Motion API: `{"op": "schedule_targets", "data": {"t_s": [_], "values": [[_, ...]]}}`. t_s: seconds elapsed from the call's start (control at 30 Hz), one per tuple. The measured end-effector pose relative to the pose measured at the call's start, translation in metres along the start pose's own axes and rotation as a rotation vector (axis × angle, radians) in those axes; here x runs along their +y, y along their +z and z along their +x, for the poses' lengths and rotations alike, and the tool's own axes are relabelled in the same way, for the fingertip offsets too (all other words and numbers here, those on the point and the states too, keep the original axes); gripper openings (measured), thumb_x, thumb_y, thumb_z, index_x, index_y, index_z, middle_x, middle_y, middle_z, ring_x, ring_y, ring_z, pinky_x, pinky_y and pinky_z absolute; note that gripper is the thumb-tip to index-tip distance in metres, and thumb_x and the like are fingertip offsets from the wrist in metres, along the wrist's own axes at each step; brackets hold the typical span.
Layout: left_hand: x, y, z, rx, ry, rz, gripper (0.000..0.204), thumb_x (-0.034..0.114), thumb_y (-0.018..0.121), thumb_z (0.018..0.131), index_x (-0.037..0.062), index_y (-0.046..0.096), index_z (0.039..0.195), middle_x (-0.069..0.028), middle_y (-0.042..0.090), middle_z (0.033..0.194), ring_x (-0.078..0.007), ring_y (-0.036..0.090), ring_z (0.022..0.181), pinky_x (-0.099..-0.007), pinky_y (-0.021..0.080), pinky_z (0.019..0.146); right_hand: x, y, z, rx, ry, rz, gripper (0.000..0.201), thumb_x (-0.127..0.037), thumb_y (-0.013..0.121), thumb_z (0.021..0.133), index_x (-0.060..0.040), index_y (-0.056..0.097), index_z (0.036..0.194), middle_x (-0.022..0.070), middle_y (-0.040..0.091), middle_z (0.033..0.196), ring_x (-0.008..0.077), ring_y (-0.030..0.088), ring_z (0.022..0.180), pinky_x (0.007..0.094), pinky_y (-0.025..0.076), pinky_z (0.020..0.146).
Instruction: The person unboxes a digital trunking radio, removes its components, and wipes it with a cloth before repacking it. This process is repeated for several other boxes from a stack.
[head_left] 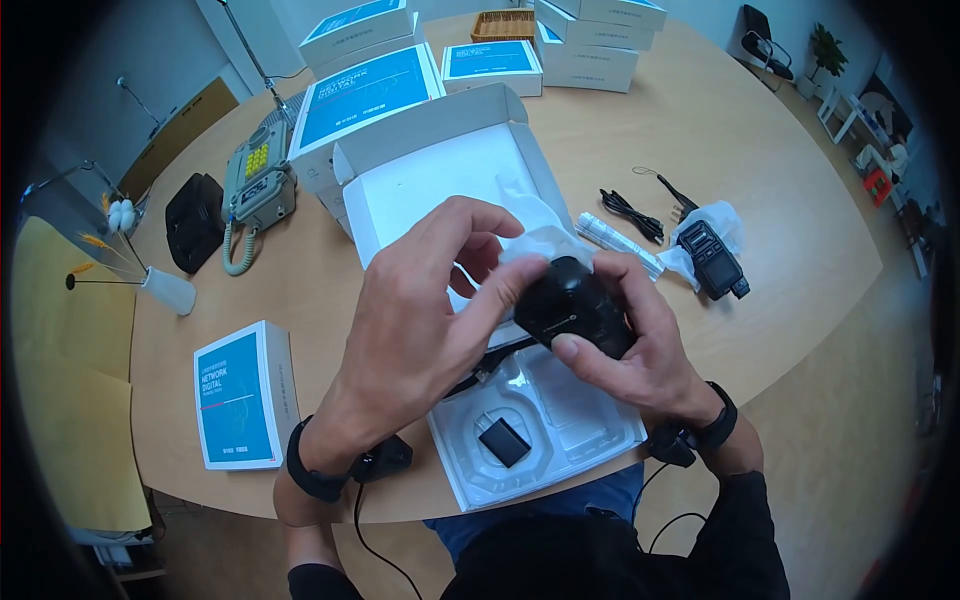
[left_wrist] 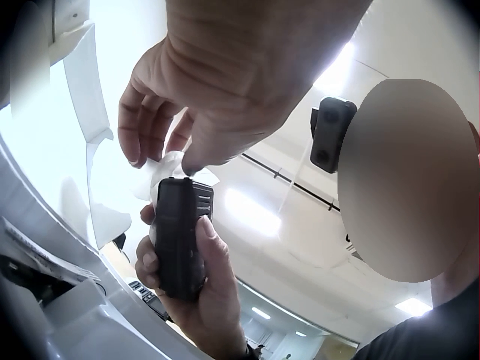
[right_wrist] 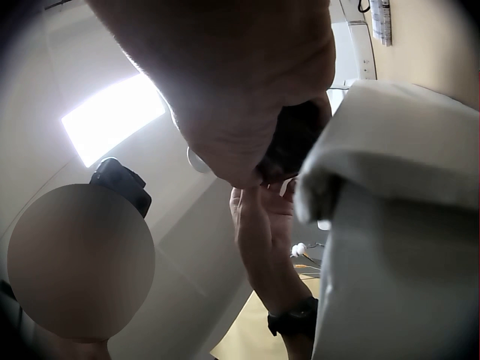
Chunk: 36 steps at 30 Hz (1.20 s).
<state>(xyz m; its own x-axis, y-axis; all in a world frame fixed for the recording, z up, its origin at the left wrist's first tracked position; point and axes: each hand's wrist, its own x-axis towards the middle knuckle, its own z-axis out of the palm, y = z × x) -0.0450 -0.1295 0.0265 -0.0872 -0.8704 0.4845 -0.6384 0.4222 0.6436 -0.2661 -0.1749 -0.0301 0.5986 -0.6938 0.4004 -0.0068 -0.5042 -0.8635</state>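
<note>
My right hand (head_left: 650, 350) grips a black plastic block (head_left: 570, 305) with rounded edges, a small pale mark on its face. In the left wrist view the block (left_wrist: 178, 240) stands upright, thumb on one side and fingers on the other. At its top end, thin white wrapping (head_left: 548, 242) is pinched by my left hand (head_left: 425, 300). Both hands are above an open white box, its lid (head_left: 420, 195) raised behind. Below, the moulded tray (head_left: 570, 395) holds a black power adapter (head_left: 503, 442). A black cable (head_left: 495, 360) lies at the tray's left edge, partly hidden.
To the right lie a two-way radio (head_left: 712, 260) on white wrapping, a coiled black cable (head_left: 630, 214) and a rolled printed sheet (head_left: 620, 245). Left are a telephone (head_left: 262, 180), a black pouch (head_left: 194, 222), a vase (head_left: 168, 291) and a blue-and-white box (head_left: 238, 395). Several boxes (head_left: 370, 95) stand behind.
</note>
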Motion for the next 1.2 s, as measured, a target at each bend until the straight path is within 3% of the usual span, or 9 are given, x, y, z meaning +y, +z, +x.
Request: {"op": "schedule_targets", "data": {"t_s": [0.17,0.23,0.33,0.47,0.73,0.8,0.87,0.97,1.2], "values": [[0.003,-0.003,0.001,0.127,0.110,0.299,0.014,0.011,0.070,0.096,-0.0003,0.069,0.103,-0.0126,0.064,0.082,-0.0192,0.063,0.068,-0.0307,0.049,0.060,0.008,0.006,-0.002,-0.020,-0.083,0.077,0.066,-0.018,0.080,0.088,0.0017,0.041,0.138,0.0148,0.068,0.113,0.0169,0.069,0.101,0.0290,0.054,0.088],[0.003,-0.002,-0.001,0.017,-0.098,-0.066,0.017,0.012,0.070,0.097,-0.0011,0.068,0.107,-0.0096,0.065,0.081,-0.0147,0.061,0.066,-0.0276,0.047,0.058,0.007,0.006,-0.002,-0.020,-0.083,0.070,0.067,-0.018,0.080,0.088,0.0014,0.042,0.139,0.0151,0.068,0.113,0.0176,0.069,0.102,0.0296,0.053,0.089],[0.008,-0.005,-0.001,-0.115,-0.171,-0.147,0.021,0.014,0.069,0.100,-0.0011,0.065,0.115,-0.0032,0.067,0.091,-0.0065,0.062,0.076,-0.0221,0.052,0.064,0.005,0.005,0.000,-0.036,-0.096,0.060,0.068,-0.017,0.079,0.088,0.0009,0.043,0.141,0.0158,0.068,0.114,0.0191,0.069,0.104,0.0309,0.053,0.090],[-0.002,-0.009,0.003,-0.200,-0.256,-0.230,0.022,0.011,0.067,0.100,-0.0001,0.062,0.119,-0.0028,0.066,0.092,-0.0080,0.064,0.079,-0.0225,0.054,0.067,0.006,0.002,0.001,-0.105,-0.194,-0.034,0.068,-0.016,0.078,0.087,0.0001,0.044,0.144,0.0161,0.067,0.115,0.0205,0.068,0.104,0.0316,0.053,0.092],[-0.003,0.004,-0.002,-0.032,0.011,-0.216,0.023,-0.004,0.066,0.095,-0.0023,0.060,0.118,-0.0080,0.065,0.110,-0.0124,0.066,0.094,-0.0282,0.059,0.080,0.007,0.008,0.003,0.114,-0.100,0.027,0.072,-0.014,0.075,0.090,0.0019,0.036,0.149,0.0146,0.063,0.118,0.0204,0.063,0.110,0.0312,0.050,0.093],[0.001,0.004,-0.003,0.004,0.052,-0.182,0.020,-0.005,0.066,0.094,-0.0030,0.062,0.113,-0.0086,0.067,0.103,-0.0139,0.068,0.092,-0.0283,0.058,0.078,0.005,0.008,0.002,0.140,-0.088,0.083,0.080,-0.012,0.075,0.090,0.0018,0.030,0.154,0.0151,0.063,0.117,0.0205,0.064,0.107,0.0316,0.051,0.093],[0.002,0.002,-0.003,-0.019,0.118,-0.073,0.022,-0.008,0.065,0.088,-0.0008,0.063,0.108,-0.0140,0.066,0.093,-0.0272,0.070,0.082,-0.0361,0.054,0.071,0.006,0.009,0.001,0.149,-0.136,0.034,0.084,-0.011,0.076,0.089,0.0014,0.027,0.156,0.0157,0.063,0.118,0.0211,0.066,0.107,0.0322,0.051,0.094],[-0.006,0.003,-0.001,-0.014,0.227,0.054,0.021,-0.005,0.067,0.087,-0.0002,0.065,0.107,-0.0142,0.065,0.092,-0.0284,0.068,0.080,-0.0379,0.052,0.068,0.009,0.009,0.002,0.175,-0.229,-0.064,0.090,-0.008,0.076,0.087,0.0010,0.022,0.159,0.0181,0.063,0.121,0.0223,0.068,0.106,0.0326,0.052,0.094],[0.008,0.003,-0.002,-0.030,0.025,-0.009,0.020,-0.001,0.070,0.089,0.0000,0.065,0.108,-0.0156,0.065,0.084,-0.0291,0.067,0.073,-0.0385,0.051,0.065,0.009,0.010,0.004,0.213,-0.242,-0.070,0.093,-0.006,0.077,0.086,0.0017,0.021,0.159,0.0225,0.059,0.136,0.0227,0.070,0.104,0.0307,0.056,0.087]]}}
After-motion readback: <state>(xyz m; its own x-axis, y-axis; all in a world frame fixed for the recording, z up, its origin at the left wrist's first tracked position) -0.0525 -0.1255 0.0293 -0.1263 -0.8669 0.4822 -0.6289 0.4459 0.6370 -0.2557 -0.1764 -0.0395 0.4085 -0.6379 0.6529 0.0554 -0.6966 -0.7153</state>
